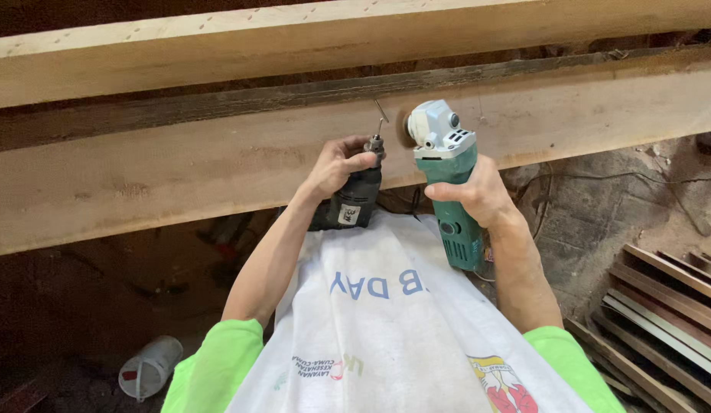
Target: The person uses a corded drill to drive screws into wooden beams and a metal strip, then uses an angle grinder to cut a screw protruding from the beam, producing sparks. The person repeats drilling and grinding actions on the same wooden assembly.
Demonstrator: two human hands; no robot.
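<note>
Step in hand, as judged: dressing the bit — the left hand (336,164) is closed around a dark power drill (354,200), whose bit (380,122) points up close beside the grinder's disc (405,126). The right hand (478,191) grips the green angle grinder (451,191) by its body. Both tools sit just below the wide timber plank (179,164). Any contact calls for a steady, light touch. Both forearms reach forward, elbows bent, wrists raised toward the plank.
</note>
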